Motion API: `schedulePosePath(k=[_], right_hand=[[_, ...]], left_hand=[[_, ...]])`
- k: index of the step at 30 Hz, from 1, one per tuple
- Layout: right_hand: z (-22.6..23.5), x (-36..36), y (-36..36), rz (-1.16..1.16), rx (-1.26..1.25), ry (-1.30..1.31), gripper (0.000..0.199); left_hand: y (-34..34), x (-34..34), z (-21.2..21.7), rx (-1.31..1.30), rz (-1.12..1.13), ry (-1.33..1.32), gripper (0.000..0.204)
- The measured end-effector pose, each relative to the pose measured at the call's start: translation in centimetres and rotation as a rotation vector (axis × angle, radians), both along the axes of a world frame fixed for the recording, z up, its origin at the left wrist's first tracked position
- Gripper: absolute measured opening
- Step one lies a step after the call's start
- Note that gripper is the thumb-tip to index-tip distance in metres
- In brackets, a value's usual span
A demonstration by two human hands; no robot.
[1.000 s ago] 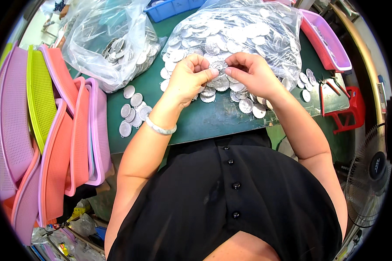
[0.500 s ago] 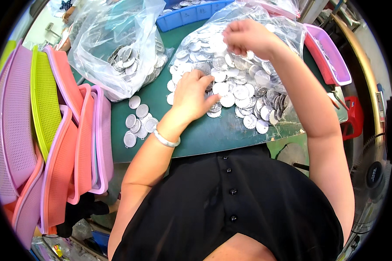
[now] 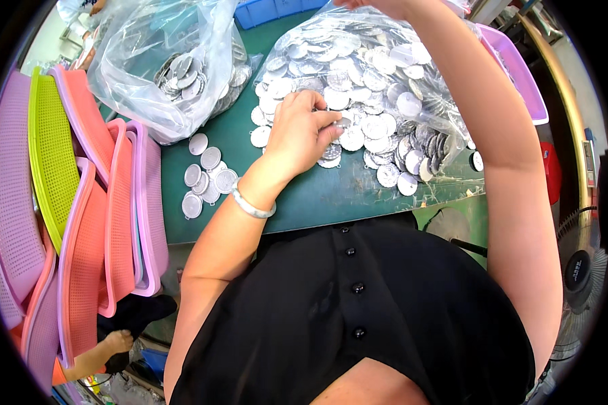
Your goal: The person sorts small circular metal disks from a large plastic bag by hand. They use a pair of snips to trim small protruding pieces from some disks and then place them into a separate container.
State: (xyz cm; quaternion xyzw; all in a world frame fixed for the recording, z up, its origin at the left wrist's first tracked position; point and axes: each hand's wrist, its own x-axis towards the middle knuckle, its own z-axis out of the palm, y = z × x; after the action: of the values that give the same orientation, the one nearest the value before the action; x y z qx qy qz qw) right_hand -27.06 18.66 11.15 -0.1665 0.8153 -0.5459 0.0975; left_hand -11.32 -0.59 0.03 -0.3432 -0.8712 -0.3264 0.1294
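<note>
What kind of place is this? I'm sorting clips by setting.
Probably a small workshop or factory sorting bench: a heap of round metal discs on a green table, more in a clear plastic bag, and stacked plastic mesh trays alongside.

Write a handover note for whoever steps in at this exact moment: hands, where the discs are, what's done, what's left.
Left hand: resting on the loose silver discs at the near edge of the big pile, fingers curled over one or two; a firm grip can't be confirmed.
Right hand: raised to the top edge of the view, mostly cut off, above the open clear bag of discs.
Done, apparently: small group of discs set apart on the green table.
Left: the big pile, plus a second bag of discs.
</note>
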Motion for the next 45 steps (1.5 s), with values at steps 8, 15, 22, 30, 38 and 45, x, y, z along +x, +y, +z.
schedulePosePath(k=[8,15,22,30,38,45], right_hand=[[-3.7,16.4,2.0,0.081,0.458,0.259,0.025],[-8.3,20.3,0.6,0.103,0.624,0.703,0.034],[-9.2,20.4,0.6,0.058,0.640,0.751,0.035],[-9.6,20.6,0.2,-0.025,0.635,0.743,0.038],[-9.8,20.2,0.4,-0.025,0.541,0.662,0.037],[-8.5,21.1,0.0,0.051,0.309,0.432,0.039]], left_hand=[[-0.2,1.0,2.2,0.625,-0.012,-1.021,0.019],[-0.6,2.5,2.5,0.967,-0.168,-1.344,0.024],[-1.1,3.4,2.4,1.121,-0.206,-1.435,0.037],[-1.8,3.9,1.9,1.140,-0.169,-1.449,0.036],[-2.0,4.4,1.0,0.918,-0.004,-1.396,0.018],[-0.3,4.7,2.2,0.876,0.018,-1.422,0.015]])
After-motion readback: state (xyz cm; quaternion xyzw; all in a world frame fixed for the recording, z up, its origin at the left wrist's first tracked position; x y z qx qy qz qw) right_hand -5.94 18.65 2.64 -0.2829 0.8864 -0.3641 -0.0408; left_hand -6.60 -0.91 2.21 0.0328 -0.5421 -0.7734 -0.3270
